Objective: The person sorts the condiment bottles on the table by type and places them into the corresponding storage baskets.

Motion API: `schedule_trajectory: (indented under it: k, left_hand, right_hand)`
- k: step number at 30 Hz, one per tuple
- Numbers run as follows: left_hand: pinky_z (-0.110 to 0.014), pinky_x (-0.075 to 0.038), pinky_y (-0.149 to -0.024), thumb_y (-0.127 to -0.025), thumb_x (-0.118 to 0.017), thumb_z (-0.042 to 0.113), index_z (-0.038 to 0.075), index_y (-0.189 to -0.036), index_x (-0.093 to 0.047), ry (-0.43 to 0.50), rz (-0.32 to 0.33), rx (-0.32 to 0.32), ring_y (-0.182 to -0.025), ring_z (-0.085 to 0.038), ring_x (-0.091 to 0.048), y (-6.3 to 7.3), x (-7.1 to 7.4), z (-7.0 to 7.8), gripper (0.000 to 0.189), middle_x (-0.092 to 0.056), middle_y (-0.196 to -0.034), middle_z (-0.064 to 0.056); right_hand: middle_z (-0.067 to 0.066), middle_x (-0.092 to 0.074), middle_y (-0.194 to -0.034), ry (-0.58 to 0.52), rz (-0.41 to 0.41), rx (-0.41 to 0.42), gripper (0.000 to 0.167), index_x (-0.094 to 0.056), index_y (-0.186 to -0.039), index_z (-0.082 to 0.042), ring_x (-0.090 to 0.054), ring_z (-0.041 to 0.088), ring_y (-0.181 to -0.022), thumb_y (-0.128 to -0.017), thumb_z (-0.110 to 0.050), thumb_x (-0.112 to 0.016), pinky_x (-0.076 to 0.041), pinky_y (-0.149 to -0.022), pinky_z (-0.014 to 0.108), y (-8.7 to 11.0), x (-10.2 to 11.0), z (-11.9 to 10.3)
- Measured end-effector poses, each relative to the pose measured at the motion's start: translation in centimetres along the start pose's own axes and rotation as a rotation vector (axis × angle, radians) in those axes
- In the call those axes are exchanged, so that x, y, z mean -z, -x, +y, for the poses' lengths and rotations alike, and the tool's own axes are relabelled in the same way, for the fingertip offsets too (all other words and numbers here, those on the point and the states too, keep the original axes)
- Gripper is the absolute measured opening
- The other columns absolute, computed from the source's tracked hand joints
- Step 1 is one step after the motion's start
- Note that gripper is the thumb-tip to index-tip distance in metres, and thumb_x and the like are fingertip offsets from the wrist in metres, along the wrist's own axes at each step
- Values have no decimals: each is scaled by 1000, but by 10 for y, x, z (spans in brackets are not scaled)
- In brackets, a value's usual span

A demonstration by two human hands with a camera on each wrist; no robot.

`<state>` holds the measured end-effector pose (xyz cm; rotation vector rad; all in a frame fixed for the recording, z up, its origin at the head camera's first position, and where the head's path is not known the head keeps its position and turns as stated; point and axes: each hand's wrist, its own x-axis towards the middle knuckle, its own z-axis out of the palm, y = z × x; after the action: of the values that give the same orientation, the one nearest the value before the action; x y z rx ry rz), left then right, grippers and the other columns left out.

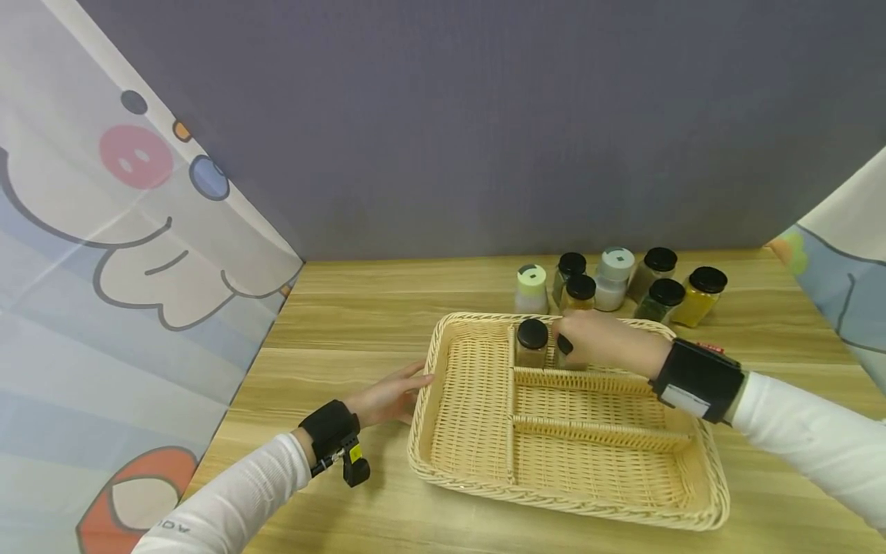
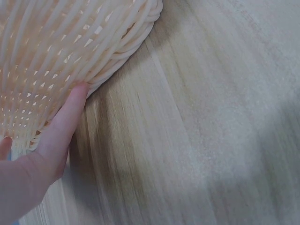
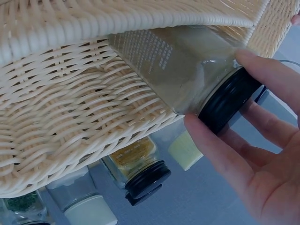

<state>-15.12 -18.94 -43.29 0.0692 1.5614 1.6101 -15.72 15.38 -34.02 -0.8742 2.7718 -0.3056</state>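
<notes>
My right hand (image 1: 597, 338) grips a spice jar (image 3: 173, 70) by its black lid, thumb and fingers around the lid's edge. That clear jar with pale brown contents and white print is inside the basket's back compartment, beside the divider. A second black-lidded jar (image 1: 531, 346) stands upright just left of it in the same compartment. My left hand (image 1: 388, 396) rests at the left side of the wicker basket (image 1: 477, 500), its thumb at the rim. In the left wrist view, a straight finger (image 2: 70, 110) touches the basket's woven outer wall.
Behind the basket stand several jars: a yellow-green-lidded one (image 1: 531, 288), a white-lidded one (image 1: 612, 281), and black-lidded ones including a yellow-filled jar (image 1: 697, 298). Dividers (image 1: 602, 432) split the basket into compartments. A grey wall (image 1: 484, 138) closes the back; printed curtains (image 1: 104, 308) hang beside the table.
</notes>
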Motion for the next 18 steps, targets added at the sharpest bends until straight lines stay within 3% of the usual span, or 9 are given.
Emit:
schedule_trajectory:
  k: [18]
  left_hand:
    - [-57,-41,-83,-93,-43,32,17,-143,-9,-10,18,-3,-122,-41,-31,1,-2,-1,62,-29,-138,-21]
  right_hand:
    - [7,-52,-77,19,47,34,29,-62,-88,-2,-51,15,-61,-66,-13,-76,-42,-49,25,4,-1,-1]
